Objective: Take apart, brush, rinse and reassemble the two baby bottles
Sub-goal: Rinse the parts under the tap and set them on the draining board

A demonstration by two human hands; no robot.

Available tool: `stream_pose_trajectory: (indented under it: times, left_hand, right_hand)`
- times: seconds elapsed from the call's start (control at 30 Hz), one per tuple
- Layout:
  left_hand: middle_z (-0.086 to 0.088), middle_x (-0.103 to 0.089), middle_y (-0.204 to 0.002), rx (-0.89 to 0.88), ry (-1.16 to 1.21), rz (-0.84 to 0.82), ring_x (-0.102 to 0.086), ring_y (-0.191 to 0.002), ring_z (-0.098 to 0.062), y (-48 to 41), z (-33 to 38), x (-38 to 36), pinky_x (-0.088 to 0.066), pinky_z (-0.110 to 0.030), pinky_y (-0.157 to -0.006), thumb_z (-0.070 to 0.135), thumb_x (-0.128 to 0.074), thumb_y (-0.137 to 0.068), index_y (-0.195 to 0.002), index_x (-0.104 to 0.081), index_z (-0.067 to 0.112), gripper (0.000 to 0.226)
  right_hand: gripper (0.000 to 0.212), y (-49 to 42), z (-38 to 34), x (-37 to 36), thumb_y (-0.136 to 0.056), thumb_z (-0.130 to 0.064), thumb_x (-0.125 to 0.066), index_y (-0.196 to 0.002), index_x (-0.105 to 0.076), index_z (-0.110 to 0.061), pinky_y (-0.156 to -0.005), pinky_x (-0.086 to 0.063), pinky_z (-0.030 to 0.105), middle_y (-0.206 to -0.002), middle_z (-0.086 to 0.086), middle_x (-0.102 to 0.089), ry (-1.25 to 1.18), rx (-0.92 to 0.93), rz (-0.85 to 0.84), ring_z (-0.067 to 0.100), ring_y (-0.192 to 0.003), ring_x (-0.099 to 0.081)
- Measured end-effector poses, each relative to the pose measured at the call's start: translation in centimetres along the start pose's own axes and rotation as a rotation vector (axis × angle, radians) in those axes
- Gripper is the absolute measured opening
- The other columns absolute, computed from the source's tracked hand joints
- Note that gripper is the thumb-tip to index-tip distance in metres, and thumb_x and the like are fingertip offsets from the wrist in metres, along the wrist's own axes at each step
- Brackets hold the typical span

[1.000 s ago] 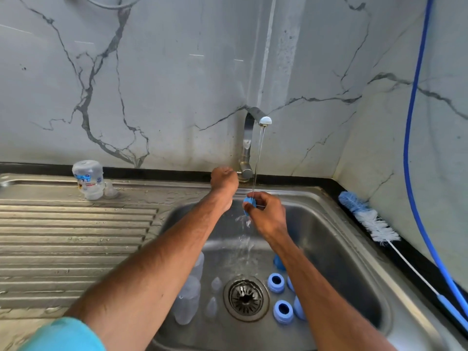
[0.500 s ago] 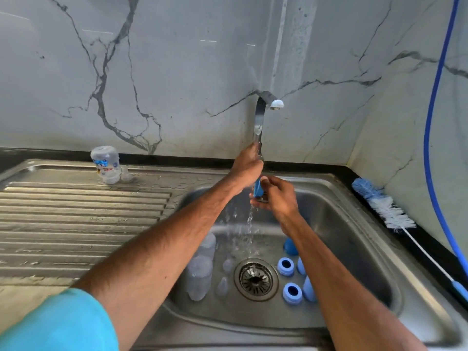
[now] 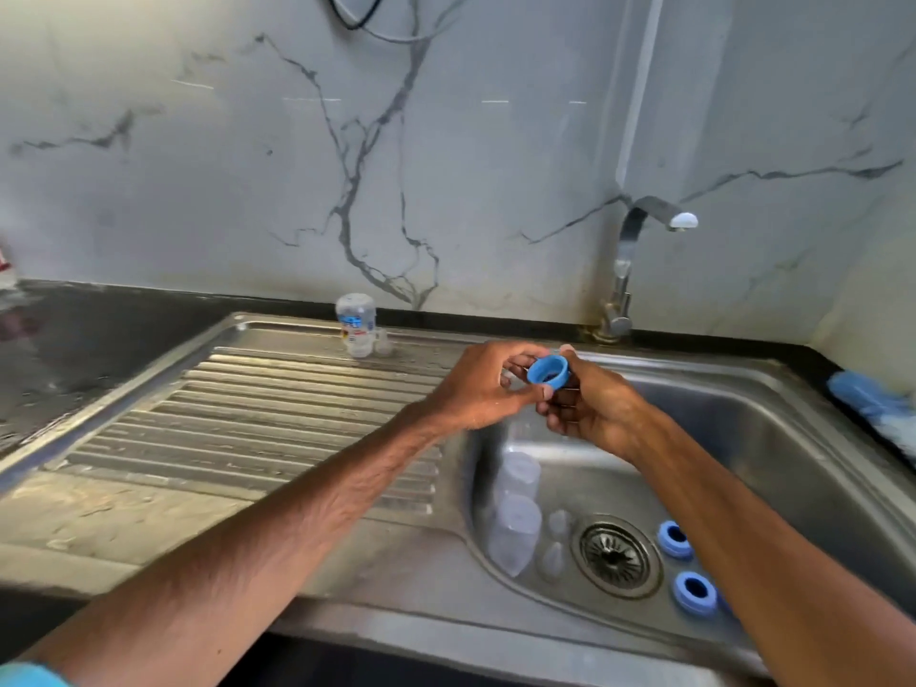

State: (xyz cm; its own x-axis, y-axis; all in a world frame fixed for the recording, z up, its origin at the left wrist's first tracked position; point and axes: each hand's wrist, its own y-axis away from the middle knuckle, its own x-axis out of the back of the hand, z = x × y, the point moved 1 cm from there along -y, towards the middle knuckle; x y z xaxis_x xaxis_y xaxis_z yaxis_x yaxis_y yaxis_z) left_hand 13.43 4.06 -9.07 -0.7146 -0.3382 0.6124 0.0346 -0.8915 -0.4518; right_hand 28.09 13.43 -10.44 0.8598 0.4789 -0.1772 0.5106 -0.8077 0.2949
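- Since half a second ago the view has swung left: the ribbed drainboard [image 3: 257,414] now fills the left and centre of the frame, and the tap [image 3: 625,270] sits upper right instead of centre.
- Water ran from the spout earlier; none shows falling now.
- A small clear bottle with a blue label [image 3: 356,323] stands upside down at the back of the drainboard, centre left, with a tiny clear piece just beside it.
- The left hand [image 3: 483,384] has come off the tap and now pinches the blue ring [image 3: 547,371] with thumb and fingertips.
- The right hand [image 3: 592,406] cups the same ring from the right, fingers curled on it, above the basin's back left corner.
- Lower centre, two clear bottle bodies [image 3: 515,518] lie in the sink basin [image 3: 773,438], with two clear teats [image 3: 555,542] beside the drain [image 3: 614,555].
- Two more blue rings [image 3: 686,570] rest right of the drain, partly behind the right forearm.
- At the right edge a blue bottle brush [image 3: 872,404] lies blurred on the dark counter.
- White marble-veined wall panels back the steel sink; a dark counter lies at far left.
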Motion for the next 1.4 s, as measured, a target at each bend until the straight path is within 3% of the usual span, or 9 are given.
stream_pose_trajectory:
  times: [0.1,0.17,0.3,0.4,0.53,0.87,1.07,1.23,1.4]
  left_hand:
    - [0.005,-0.072,-0.121,-0.018,-0.090,0.099,-0.067,-0.109,-0.004,0.7,-1.4,2.8,-0.046,-0.008,-0.091,0.024,-0.084,-0.085,-0.133,-0.062,0.014,0.054]
    - [0.003,-0.070,-0.126,-0.005,-0.145,0.149,-0.064,-0.116,-0.007,1.1,-2.4,4.3,-0.044,-0.009,-0.095,0.019,-0.083,-0.085,-0.136,-0.058,0.013,0.058]
    - [-0.007,-0.065,-0.130,0.122,-0.341,0.279,-0.059,-0.123,-0.022,2.7,-4.9,6.4,-0.047,-0.038,-0.105,0.012,-0.075,-0.088,-0.137,-0.056,0.009,0.053]
    - [-0.004,-0.067,-0.125,0.303,-0.435,0.337,-0.061,-0.118,-0.021,3.9,-6.2,7.3,-0.048,-0.031,-0.093,0.008,-0.069,-0.089,-0.129,-0.062,0.012,0.040]
    - [-0.004,-0.071,-0.117,0.493,-0.526,0.319,-0.065,-0.109,-0.023,4.5,-6.7,7.5,-0.051,-0.034,-0.087,0.011,-0.070,-0.090,-0.117,-0.068,0.013,0.028]
    - [-0.008,-0.070,-0.110,0.588,-0.673,0.309,-0.062,-0.107,-0.024,3.9,-7.4,6.3,-0.055,-0.036,-0.088,0.017,-0.071,-0.090,-0.116,-0.070,0.011,0.026]
    - [-0.008,-0.070,-0.114,0.579,-0.679,0.333,-0.058,-0.114,-0.026,3.4,-8.2,5.9,-0.053,-0.037,-0.093,0.016,-0.074,-0.086,-0.120,-0.069,0.010,0.034]
    - [-0.005,-0.071,-0.113,0.514,-0.680,0.344,-0.058,-0.111,-0.022,3.2,-7.8,5.8,-0.053,-0.034,-0.091,0.020,-0.074,-0.088,-0.120,-0.070,0.012,0.033]
    - [-0.001,-0.073,-0.103,0.340,-0.594,0.336,-0.061,-0.104,-0.019,3.2,-5.8,4.0,-0.047,-0.030,-0.085,0.015,-0.074,-0.085,-0.104,-0.076,0.016,0.019]
  right_hand:
    - [0.042,-0.4,-1.4,-3.2,-0.107,-0.043,-0.052,-0.117,-0.067,-0.005,-0.063,-0.056,0.034,-0.097,0.021,-0.072,-0.044,-0.008,-0.155,0.022,-0.070,-0.065]
    - [0.038,-0.9,-2.3,-5.3,-0.106,-0.034,-0.056,-0.122,-0.066,-0.001,-0.074,-0.054,0.036,-0.110,0.023,-0.072,-0.006,0.020,-0.214,0.023,-0.076,-0.066]
    - [0.041,-3.2,-3.2,-9.6,-0.089,-0.028,-0.081,-0.120,-0.072,-0.002,-0.080,-0.059,0.038,-0.113,0.019,-0.075,0.431,0.298,-0.065,0.024,-0.087,-0.071]
    - [0.042,-5.3,-3.0,-12.5,-0.081,-0.030,-0.089,-0.112,-0.076,-0.005,-0.091,-0.060,0.041,-0.106,0.013,-0.076,0.833,0.500,0.082,0.026,-0.098,-0.073]
    - [0.046,-8.7,-1.9,-15.3,-0.083,-0.032,-0.087,-0.119,-0.072,-0.007,-0.095,-0.055,0.032,-0.118,0.010,-0.072,1.061,0.547,0.085,0.022,-0.109,-0.068]
    - [0.042,-13.2,1.0,-16.6,-0.077,-0.025,-0.091,-0.109,-0.068,-0.011,-0.086,-0.059,0.034,-0.109,0.007,-0.069,1.104,0.611,0.125,0.017,-0.093,-0.065]
    - [0.056,-13.3,0.9,-16.0,-0.079,-0.032,-0.090,-0.124,-0.067,-0.009,-0.094,-0.057,0.035,-0.116,0.008,-0.069,1.051,0.665,0.121,0.018,-0.103,-0.065]
    - [0.038,-10.7,0.1,-12.9,-0.089,-0.020,-0.082,-0.124,-0.070,-0.012,-0.089,-0.054,0.024,-0.119,0.004,-0.070,1.023,0.699,0.198,0.014,-0.105,-0.065]
    - [0.013,-4.8,-0.8,-6.1,-0.092,-0.009,-0.073,-0.102,-0.078,-0.016,-0.069,-0.048,0.012,-0.099,-0.003,-0.074,1.108,0.778,0.184,0.007,-0.087,-0.067]
